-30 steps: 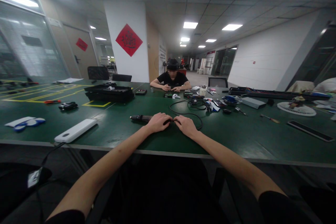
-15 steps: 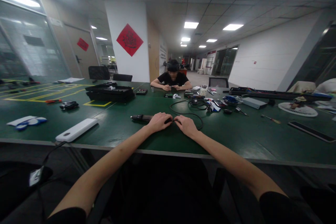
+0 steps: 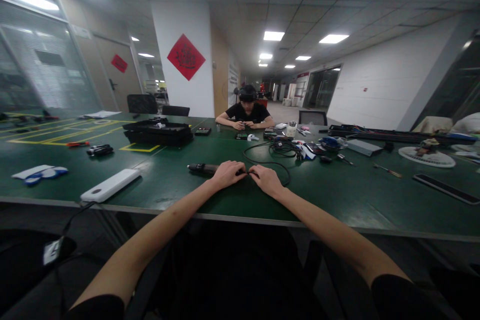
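A dark electric screwdriver (image 3: 202,168) lies on the green table, its tip pointing left. My left hand (image 3: 229,174) is closed around its rear end. Close beside it, my right hand (image 3: 264,178) is closed in a pinch at the black cable (image 3: 288,175), where cable and screwdriver meet. The fingertips of both hands almost touch, and the joint between them is mostly hidden. From there the cable loops right and back across the table toward a dark tangle of cords (image 3: 282,145).
Across the green table (image 3: 168,192) sits another person (image 3: 245,110), hands on the tabletop. On the left are a black tray (image 3: 157,134), a white power bank-like box (image 3: 111,186) and pliers-like tools (image 3: 99,150). To the right lie a silver box (image 3: 363,147) and a dark flat panel (image 3: 446,187).
Almost nothing differs. Both hands stay at the screwdriver's rear end and the cable, and the view has shifted very slightly.
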A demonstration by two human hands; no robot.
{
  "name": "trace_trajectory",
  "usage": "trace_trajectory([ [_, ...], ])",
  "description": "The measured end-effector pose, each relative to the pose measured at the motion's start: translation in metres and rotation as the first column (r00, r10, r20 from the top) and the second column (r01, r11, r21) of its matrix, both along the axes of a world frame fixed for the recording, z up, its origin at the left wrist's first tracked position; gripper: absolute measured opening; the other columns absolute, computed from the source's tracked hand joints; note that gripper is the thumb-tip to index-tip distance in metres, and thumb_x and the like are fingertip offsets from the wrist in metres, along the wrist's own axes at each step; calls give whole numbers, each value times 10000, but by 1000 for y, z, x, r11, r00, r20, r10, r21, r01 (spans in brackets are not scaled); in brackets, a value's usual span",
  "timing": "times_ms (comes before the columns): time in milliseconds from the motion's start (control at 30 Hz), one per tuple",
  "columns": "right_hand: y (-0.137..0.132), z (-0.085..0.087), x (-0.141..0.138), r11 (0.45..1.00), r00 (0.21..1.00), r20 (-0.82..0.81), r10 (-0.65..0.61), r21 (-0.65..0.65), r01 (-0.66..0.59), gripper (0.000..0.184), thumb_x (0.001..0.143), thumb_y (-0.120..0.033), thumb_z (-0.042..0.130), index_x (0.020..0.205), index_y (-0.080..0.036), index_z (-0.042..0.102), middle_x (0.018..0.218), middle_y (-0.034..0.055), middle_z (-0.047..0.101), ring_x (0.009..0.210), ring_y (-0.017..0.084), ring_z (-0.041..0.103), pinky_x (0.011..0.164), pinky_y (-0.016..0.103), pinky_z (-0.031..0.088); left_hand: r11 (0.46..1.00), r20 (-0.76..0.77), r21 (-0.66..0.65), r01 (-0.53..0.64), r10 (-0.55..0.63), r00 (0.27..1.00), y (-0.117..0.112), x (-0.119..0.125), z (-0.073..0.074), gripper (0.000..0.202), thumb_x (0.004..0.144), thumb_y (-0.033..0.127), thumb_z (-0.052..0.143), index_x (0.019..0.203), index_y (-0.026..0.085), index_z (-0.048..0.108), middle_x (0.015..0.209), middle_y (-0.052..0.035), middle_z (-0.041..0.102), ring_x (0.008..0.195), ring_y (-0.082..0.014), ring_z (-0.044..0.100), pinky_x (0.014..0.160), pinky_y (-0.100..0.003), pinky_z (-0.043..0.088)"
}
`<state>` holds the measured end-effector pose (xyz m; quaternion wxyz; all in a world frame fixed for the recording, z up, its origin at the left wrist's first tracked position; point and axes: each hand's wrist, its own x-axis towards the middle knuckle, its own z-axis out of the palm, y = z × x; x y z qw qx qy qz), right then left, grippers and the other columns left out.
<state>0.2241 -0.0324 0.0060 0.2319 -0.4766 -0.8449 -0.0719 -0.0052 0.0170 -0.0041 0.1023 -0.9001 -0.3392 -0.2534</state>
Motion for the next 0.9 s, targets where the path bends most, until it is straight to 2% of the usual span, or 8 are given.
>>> trace_trajectory([
  [67,0,0,0,1000,1000,1,-1,-2,1,202,1068,-342,506,1165,-262,665,1128,46,701,952,185,669,786,262,455,1000,1,7,-23,23,1000,1,0,-1,246,1009,486,571,1067,264,660,1015,-17,732,954,-199,668,858,-327,444],
  [200,1,0,-2,1000,1000,5,13,-2,-13,170,1058,-326,530,1121,-243,664,1122,51,698,943,185,665,791,265,456,999,-69,32,21,-18,997,4,0,-3,332,1012,532,559,1214,287,654,1101,-33,732,1015,-206,657,876,-329,428],
  [367,1,0,-6,999,998,-29,48,-2,-48,132,1038,-292,552,1084,-224,656,1093,52,689,945,184,653,815,275,480,993,-99,30,112,-109,989,8,-3,-3,293,1059,431,468,1157,309,716,1082,-29,743,1028,-197,655,913,-355,413],
  [500,-5,4,-9,995,995,-61,77,62,-73,184,1022,-310,568,1174,-232,635,1172,74,662,1121,217,597,910,307,505,993,-75,5,119,-118,990,18,-14,2,283,1025,332,484,1120,304,749,1055,-40,753,1022,-196,656,1017,-407,392],
  [600,-9,8,-8,992,996,-61,69,108,-63,224,1028,-316,542,1228,-244,615,1239,86,640,1207,242,543,927,336,522,1000,-37,9,18,-17,999,31,-35,6,282,981,286,508,1084,305,770,1042,-55,759,1033,-221,643,1081,-462,356],
  [733,-10,11,-4,994,996,-64,59,99,-52,241,1031,-279,512,1253,-249,601,1264,86,628,1209,244,536,873,337,548,982,61,15,-191,189,980,49,-79,6,274,941,255,533,1015,325,787,1012,-61,767,1052,-267,621,1097,-507,315],
  [800,-10,11,-3,994,995,-69,65,91,-59,246,1032,-264,500,1257,-245,597,1262,85,625,1202,240,540,855,331,555,947,125,1,-321,318,940,55,-103,3,271,942,259,532,997,322,790,1026,-67,766,1087,-285,604,1099,-516,295],
  [900,-10,11,-3,995,995,-68,70,79,-64,252,1033,-251,494,1265,-242,592,1265,86,623,1204,236,541,866,327,557,844,212,-21,-536,527,823,61,-133,-2,279,953,269,516,1004,293,789,1061,-93,755,1148,-312,571,1100,-521,265],
])
